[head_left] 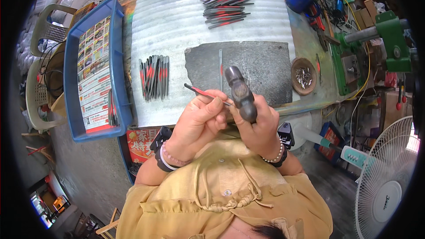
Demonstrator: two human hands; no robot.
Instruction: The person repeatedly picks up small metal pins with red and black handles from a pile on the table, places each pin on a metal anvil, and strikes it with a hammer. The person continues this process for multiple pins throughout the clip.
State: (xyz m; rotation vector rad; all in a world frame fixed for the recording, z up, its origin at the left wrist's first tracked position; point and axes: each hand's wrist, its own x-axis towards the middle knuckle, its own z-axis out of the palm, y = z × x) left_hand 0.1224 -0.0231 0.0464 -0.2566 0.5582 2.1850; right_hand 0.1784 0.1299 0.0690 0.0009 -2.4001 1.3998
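Note:
A slim black strip with a red middle [200, 91] is pinched in my left hand [201, 117], its dark end pointing up and left. My right hand [261, 121] is closed around a hammer, whose dark metal head [240, 92] stands above the fingers; the handle is mostly hidden. The strip's near end reaches the right fingers, and whether they also grip it is hidden. Both hands are at the near edge of a dark, rough-edged slab [265, 71]. Lying lengthwise on that slab is a thin grey strip with a red patch [221, 64].
White foam sheeting [168, 26] covers the table, bearing a left bundle [155, 77] and a far pile [226, 5] of similar strips. A round bowl of small metal pieces [303, 76] sits right, near a green press [349, 66]. A blue tray [71, 93] stands left, a fan [385, 181] lower right.

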